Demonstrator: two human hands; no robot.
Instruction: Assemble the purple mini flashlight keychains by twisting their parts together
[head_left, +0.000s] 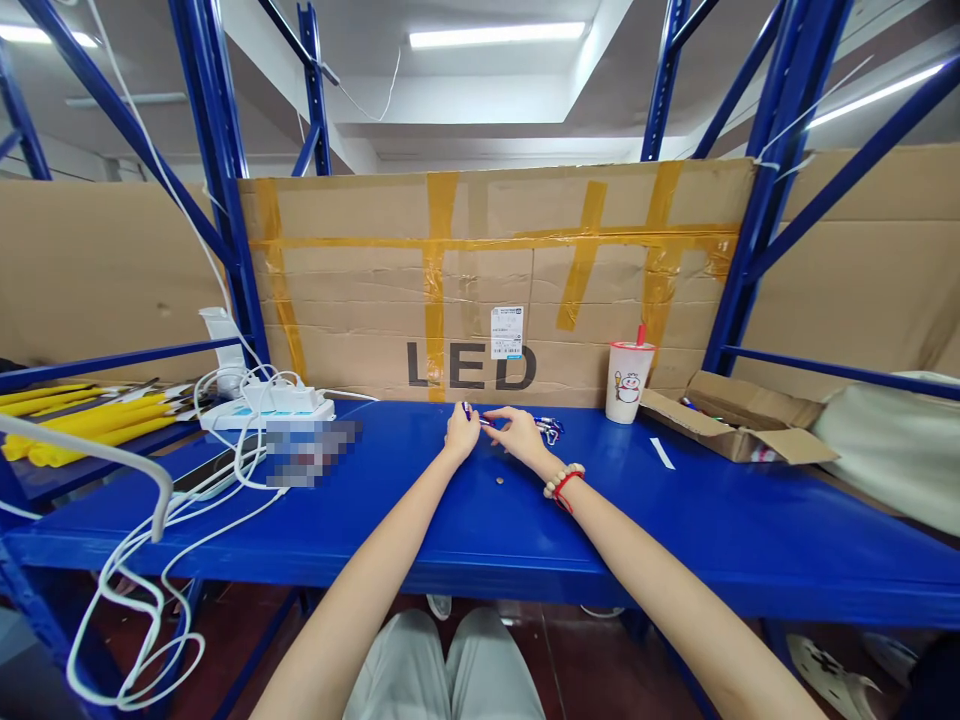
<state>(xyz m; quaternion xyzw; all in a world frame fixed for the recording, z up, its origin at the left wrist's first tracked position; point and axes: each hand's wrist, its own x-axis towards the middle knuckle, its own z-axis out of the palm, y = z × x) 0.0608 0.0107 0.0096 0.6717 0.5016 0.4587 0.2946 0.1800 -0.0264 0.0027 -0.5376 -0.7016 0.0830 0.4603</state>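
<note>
My left hand [460,436] is closed above the blue tabletop, with a small dark blue and white piece [467,409] showing at its fingertips. Close beside it, my right hand [520,436] has thumb and fingers pinched toward the left hand. Something small and reddish [489,422] shows between the right fingertips; its kind is too small to tell. Just past the right hand lie several shiny blue and silver metal clips [551,431], partly hidden by that hand. A tiny brownish round bit [500,481] rests on the table nearer to me.
A paper cup with a red straw [626,385] stands at the back right, beside an open cardboard box [739,420] and a white strip [662,453]. To the left are a power strip [281,400], tangled white cables [180,520] and yellow bundles [105,425]. Cardboard [360,320] walls the back.
</note>
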